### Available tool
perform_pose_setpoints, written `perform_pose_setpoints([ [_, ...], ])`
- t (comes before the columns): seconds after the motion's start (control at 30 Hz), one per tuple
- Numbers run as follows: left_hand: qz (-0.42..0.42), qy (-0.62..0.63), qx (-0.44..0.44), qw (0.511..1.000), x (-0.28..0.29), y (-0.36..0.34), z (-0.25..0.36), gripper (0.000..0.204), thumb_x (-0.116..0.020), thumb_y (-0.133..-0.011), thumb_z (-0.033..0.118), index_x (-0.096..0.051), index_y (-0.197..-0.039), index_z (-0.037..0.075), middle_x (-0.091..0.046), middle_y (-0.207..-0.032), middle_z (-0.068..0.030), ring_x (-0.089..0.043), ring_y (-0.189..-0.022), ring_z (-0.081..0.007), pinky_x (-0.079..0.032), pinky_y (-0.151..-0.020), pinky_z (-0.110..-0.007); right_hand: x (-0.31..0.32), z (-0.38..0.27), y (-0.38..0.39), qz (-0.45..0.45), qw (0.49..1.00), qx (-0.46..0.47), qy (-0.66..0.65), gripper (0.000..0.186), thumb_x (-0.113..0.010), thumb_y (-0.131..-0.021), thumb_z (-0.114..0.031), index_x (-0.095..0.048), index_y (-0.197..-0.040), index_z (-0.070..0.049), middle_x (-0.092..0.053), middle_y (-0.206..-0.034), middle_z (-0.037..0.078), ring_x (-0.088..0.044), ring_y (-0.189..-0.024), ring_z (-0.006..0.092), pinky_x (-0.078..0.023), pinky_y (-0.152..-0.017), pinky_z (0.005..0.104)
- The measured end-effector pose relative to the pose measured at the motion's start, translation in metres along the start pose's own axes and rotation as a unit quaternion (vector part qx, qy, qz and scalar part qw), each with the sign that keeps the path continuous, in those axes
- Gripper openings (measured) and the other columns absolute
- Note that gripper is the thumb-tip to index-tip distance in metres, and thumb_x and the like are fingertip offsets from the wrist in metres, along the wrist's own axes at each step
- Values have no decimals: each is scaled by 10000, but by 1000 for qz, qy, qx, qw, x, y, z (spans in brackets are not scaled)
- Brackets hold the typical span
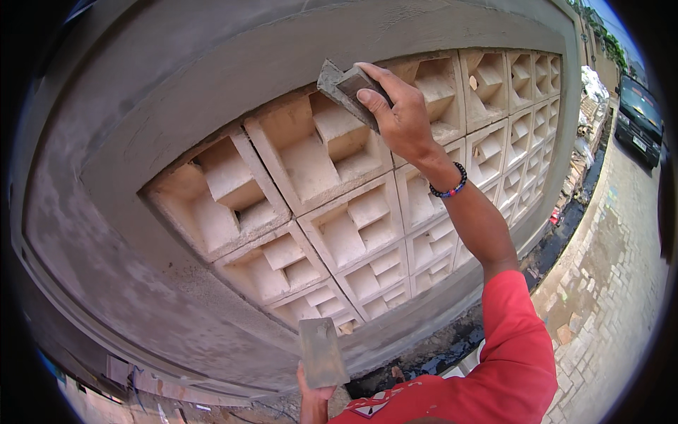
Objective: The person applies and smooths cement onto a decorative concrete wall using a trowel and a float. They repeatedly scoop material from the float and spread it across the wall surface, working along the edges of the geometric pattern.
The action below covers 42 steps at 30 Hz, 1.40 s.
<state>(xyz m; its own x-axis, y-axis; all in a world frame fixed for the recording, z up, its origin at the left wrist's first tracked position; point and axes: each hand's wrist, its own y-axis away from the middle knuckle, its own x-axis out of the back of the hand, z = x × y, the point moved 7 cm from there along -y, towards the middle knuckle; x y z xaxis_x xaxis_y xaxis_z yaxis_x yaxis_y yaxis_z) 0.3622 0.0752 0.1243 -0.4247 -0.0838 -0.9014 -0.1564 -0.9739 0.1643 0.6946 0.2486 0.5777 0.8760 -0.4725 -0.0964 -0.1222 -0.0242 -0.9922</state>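
Red sleeve (pixel 515 332), right arm; beaded bracelet (pixel 449 185) at the wrist. Left hand (pixel 314 387), low — fingers wrapped about the lower end of a flat grey board (pixel 323 353), partly hidden. Right hand (pixel 401 113) — gripping a grey float (pixel 351 92), held at the upper edge of the block panel (pixel 300 166). Panel: pale openwork blocks, 3 visible rows. Plaster surround (pixel 212 92): seemingly laid on all 4 sides, patchy at left; coating judged well along, edge smoothing probably left. Beyond: paved street (pixel 600 304), 1 dark vehicle (pixel 639 116)
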Motion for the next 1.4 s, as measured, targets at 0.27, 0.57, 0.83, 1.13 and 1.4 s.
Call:
perform_pose_setpoints([
  [0.27, 121, -1, -46, 992, -22, 14, 4, 403, -443, -889, 392, -592, -1122, 99, -638, -1053, -65, -619, -946, -252, -505, -786, -400, 168, 185, -90, 229, 959, -149, -82, 420, -582, -922, -173, -512, -1290, 17, -615, -1142, 88, -559, -1018, 124, -435, -871, 233],
  [0.57, 27, 7, -47, 998, 4, 13, 14, 455, -425, -900, 413, -560, -1190, 89, -616, -1115, -80, -598, -996, -266, -487, -828, -420, 107, 148, -82, 138, 983, -119, 3, 412, -591, -915, -213, -549, -1269, -7, -620, -1168, 88, -565, -1033, 139, -444, -886, 265],
  [0.83, 93, -12, -33, 995, -48, 12, 10, 314, -450, -912, 282, -596, -1093, 70, -649, -984, -78, -642, -856, -245, -533, -690, -377, -72, -60, -6, -4, 998, 25, -54, 320, -574, -892, -160, -581, -1148, 32, -642, -1039, 214, -618, -949, 361, -474, -851, 363],
  [1.13, 65, -7, -67, 996, 6, 38, 14, 538, -474, -886, 458, -518, -1273, 87, -589, -1203, -109, -572, -1092, -281, -459, -929, -449, 39, 41, -55, 248, 950, -187, -25, 376, -594, -906, -176, -569, -1204, 52, -657, -930, 75, -572, -783, 115, -467, -730, 249],
  [1.4, 57, 52, -89, 993, 33, 60, 24, 588, -499, -862, 491, -510, -1282, 79, -584, -1217, -118, -568, -1104, -290, -454, -942, -450, -118, -88, -36, 86, 995, -57, -9, 375, -596, -888, -198, -571, -1157, 62, -661, -1016, 197, -648, -933, 282, -496, -821, 355],
])
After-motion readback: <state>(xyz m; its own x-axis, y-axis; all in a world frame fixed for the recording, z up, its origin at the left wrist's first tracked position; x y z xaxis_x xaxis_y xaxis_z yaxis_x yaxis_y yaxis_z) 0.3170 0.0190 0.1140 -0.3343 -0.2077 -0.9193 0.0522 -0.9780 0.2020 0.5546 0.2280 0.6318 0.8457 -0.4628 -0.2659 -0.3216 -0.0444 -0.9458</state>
